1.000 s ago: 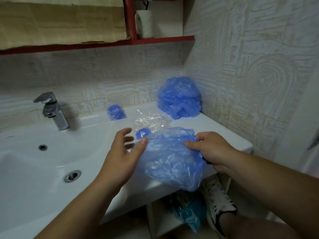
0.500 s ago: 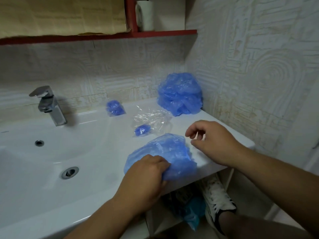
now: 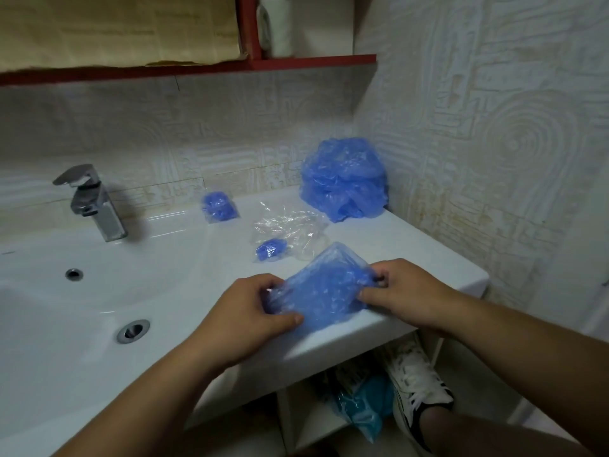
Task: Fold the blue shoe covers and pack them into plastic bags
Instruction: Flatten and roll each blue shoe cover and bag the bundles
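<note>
**Status.** The crinkled translucent blue plastic shoe cover [image 3: 324, 291] lies flattened on the front ledge of the white ceramic washbasin counter [image 3: 428, 258], directly between the hands. The left hand [image 3: 250, 308] grips its left end, thumb on top. The right hand [image 3: 405, 291] pinches its right end between thumb and curled fingers.

**Change.** One second ago the cover hung loose in the air between both hands. Half a second ago the left hand alone pressed it onto the ledge while the right hand hovered free. Now both hands hold it and it is flatter and more compact. Judgement: folding is under way; packing of this piece has not begun.

**Stock.**
- Beyond the right hand: a heap of unfolded blue shoe covers [image 3: 344, 179].
- Just beyond the held cover: crumpled clear plastic bags [image 3: 293, 225] with a small folded blue bundle [image 3: 270, 249].
- Further beyond the left hand: a small clear bag packed with a blue cover [image 3: 217, 207].

**Not determinable.**
- The number of layers in the held cover.
- The fingertips under it.
- Whether the small bundle sits inside a clear bag or only against it.
- The contents of the bluish bag below the ledge [image 3: 362, 410], partly cut off by the counter.
</note>
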Motion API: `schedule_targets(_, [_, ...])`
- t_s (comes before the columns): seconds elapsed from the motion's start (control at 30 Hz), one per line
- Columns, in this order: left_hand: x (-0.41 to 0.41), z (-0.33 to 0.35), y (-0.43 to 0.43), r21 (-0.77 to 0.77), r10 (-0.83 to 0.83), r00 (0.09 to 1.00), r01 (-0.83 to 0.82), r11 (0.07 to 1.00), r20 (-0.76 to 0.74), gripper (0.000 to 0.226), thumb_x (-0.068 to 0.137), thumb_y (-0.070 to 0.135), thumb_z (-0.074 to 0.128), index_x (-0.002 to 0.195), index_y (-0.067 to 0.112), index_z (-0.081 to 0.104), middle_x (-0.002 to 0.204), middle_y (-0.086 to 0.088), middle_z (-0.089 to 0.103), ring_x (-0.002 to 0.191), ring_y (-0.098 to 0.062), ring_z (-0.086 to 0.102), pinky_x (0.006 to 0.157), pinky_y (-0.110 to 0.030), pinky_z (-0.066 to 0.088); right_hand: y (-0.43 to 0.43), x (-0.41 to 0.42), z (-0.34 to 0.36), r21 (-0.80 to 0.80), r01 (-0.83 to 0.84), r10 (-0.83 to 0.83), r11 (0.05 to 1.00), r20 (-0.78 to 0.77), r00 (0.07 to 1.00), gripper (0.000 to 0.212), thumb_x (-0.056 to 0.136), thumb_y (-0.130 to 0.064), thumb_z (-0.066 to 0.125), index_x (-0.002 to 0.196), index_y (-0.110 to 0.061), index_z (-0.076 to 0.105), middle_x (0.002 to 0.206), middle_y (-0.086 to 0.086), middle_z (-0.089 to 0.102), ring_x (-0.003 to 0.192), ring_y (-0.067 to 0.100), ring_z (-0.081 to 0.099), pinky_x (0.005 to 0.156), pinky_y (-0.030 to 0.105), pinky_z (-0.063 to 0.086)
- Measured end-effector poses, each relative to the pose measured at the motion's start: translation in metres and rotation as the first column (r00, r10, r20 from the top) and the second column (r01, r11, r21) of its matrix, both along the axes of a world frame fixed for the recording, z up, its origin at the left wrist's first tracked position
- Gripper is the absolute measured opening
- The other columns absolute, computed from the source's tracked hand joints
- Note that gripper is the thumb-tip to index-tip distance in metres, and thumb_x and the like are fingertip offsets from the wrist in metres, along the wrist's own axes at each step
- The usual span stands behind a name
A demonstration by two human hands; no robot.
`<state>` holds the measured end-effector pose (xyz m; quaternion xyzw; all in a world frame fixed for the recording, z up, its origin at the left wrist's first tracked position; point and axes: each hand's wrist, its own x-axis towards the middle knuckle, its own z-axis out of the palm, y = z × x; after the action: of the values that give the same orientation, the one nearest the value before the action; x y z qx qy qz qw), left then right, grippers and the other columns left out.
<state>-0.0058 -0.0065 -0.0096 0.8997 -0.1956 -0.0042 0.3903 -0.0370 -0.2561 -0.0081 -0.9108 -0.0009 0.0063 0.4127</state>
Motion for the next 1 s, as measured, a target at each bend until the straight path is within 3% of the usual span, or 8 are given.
schedule_targets(0.2, [0.013,-0.012,0.004,-0.022,0.271,0.961,-0.273,0.962,-0.058,0.010,0.092,0.029,0.066,0.086,0.022,0.067,0.064,0.003,0.073,0.065,-0.014,0.070,0.072,-0.032,0.056,0.007,0.015,-0.001,0.016,0.151,-0.150,0.988,-0.012,0.989,0.027,0.089,-0.039,0.067,0.090,-0.013,0.074,0.083,0.004,0.072,0.074,0.013,0.064,0.067,0.026,0.045])
schedule_targets(0.4, [0.029,-0.019,-0.001,0.156,0.392,0.920,-0.387,0.909,0.002,0.028,0.091,0.036,0.064,0.115,0.026,0.057,0.094,-0.002,0.071,0.087,-0.021,0.066,0.081,-0.035,0.053,0.008,0.026,-0.005,-0.137,0.260,-0.265,0.956,-0.016,0.964,0.022,0.096,-0.025,0.057,0.086,-0.014,0.073,0.082,0.004,0.068,0.078,0.016,0.063,0.065,0.027,0.045])
schedule_targets(0.53, [0.025,-0.015,-0.003,0.134,0.436,0.887,-0.455,0.880,0.152,0.057,0.088,0.015,0.060,0.140,0.023,0.038,0.116,-0.005,0.066,0.105,-0.030,0.061,0.091,-0.042,0.050,0.012,0.032,-0.010,-0.282,0.258,-0.267,0.924,0.004,0.964,0.014,0.094,-0.021,0.060,0.098,-0.016,0.072,0.091,0.001,0.068,0.083,0.014,0.063,0.069,0.024,0.042])
schedule_targets(0.6, [0.010,-0.011,-0.012,-0.004,0.316,0.874,-0.339,0.941,0.368,0.061,0.087,0.010,0.058,0.144,0.022,0.040,0.132,-0.004,0.058,0.119,-0.028,0.054,0.103,-0.040,0.042,0.013,0.033,-0.011,-0.312,0.257,-0.264,0.915,0.020,0.964,0.016,0.096,-0.023,0.057,0.098,-0.017,0.072,0.092,0.001,0.067,0.082,0.013,0.062,0.065,0.022,0.040])
schedule_targets(0.67, [-0.005,-0.014,-0.029,0.129,-0.008,0.873,-0.063,0.990,0.487,0.054,0.093,0.028,0.049,0.147,0.023,0.041,0.149,-0.002,0.046,0.135,-0.023,0.044,0.113,-0.031,0.029,0.013,0.034,-0.011,-0.317,0.250,-0.255,0.915,0.026,0.967,0.019,0.097,-0.025,0.054,0.095,-0.018,0.072,0.091,0.001,0.067,0.080,0.013,0.061,0.060,0.021,0.037])
schedule_targets(0.73, [-0.010,-0.021,-0.046,0.325,-0.217,0.920,0.106,0.940,0.327,0.057,0.101,0.049,0.026,0.155,0.030,0.023,0.164,0.005,0.019,0.150,-0.015,0.016,0.123,-0.032,0.013,0.013,0.034,-0.012,-0.327,0.252,-0.250,0.911,0.048,0.967,0.020,0.097,-0.026,0.054,0.095,-0.018,0.072,0.092,0.002,0.068,0.080,0.014,0.061,0.062,0.022,0.038])
schedule_targets(0.8, [-0.001,-0.029,-0.053,0.448,-0.187,0.974,0.111,0.887,0.129,0.059,0.103,0.052,0.017,0.157,0.030,0.005,0.166,0.008,0.001,0.152,-0.013,0.000,0.124,-0.035,0.004,0.014,0.034,-0.014,-0.351,0.258,-0.246,0.900,0.079,0.966,0.022,0.098,-0.027,0.051,0.096,-0.018,0.071,0.094,0.004,0.069,0.080,0.016,0.061,0.069,0.025,0.039])
schedule_targets(1.0, [0.010,-0.036,-0.051,0.581,-0.093,0.991,0.019,0.814,0.099,0.059,0.104,0.049,0.011,0.158,0.026,0.005,0.166,0.004,0.005,0.153,-0.019,0.005,0.123,-0.040,0.005,0.012,0.036,-0.020,-0.368,0.309,-0.281,0.877,0.128,0.951,0.029,0.100,-0.029,0.047,0.110,-0.018,0.072,0.102,0.004,0.070,0.087,0.018,0.062,0.080,0.028,0.047])
